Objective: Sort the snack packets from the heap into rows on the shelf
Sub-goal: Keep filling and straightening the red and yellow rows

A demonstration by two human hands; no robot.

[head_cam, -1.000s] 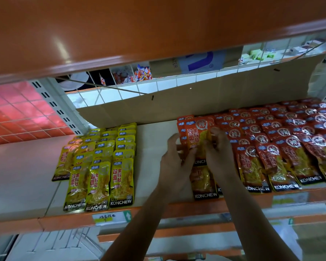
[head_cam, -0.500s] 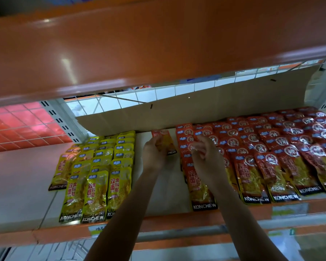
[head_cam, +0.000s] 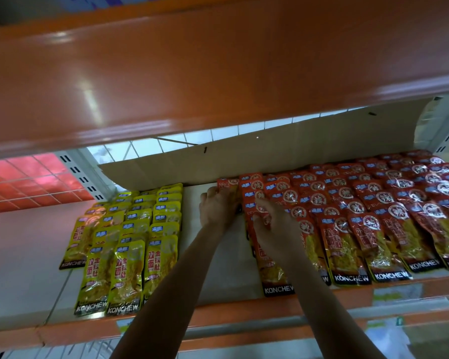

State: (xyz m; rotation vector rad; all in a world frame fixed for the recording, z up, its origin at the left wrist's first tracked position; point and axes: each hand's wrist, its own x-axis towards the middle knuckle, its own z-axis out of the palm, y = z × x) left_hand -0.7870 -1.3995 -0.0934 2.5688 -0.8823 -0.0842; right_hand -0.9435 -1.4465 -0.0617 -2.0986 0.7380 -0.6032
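Observation:
Red snack packets [head_cam: 353,216] lie in several overlapping rows on the right half of the white shelf [head_cam: 24,255]. Yellow packets [head_cam: 130,237] form three rows on the left. My left hand [head_cam: 215,208] holds a single red packet [head_cam: 227,183] at the back of the shelf, against the cardboard, just left of the red rows. My right hand [head_cam: 272,224] rests on the leftmost red row, fingers curled on the packets there. Whether it grips one is hidden.
A cardboard sheet [head_cam: 283,154] stands along the shelf's back. An orange shelf board [head_cam: 218,73] hangs low overhead. The shelf's orange front edge [head_cam: 231,314] runs below my arms. A bare white strip separates the yellow and red rows.
My left hand has carried the red packet farther back, up to the cardboard. My right hand has stayed on the leftmost red row. The view has tilted upward.

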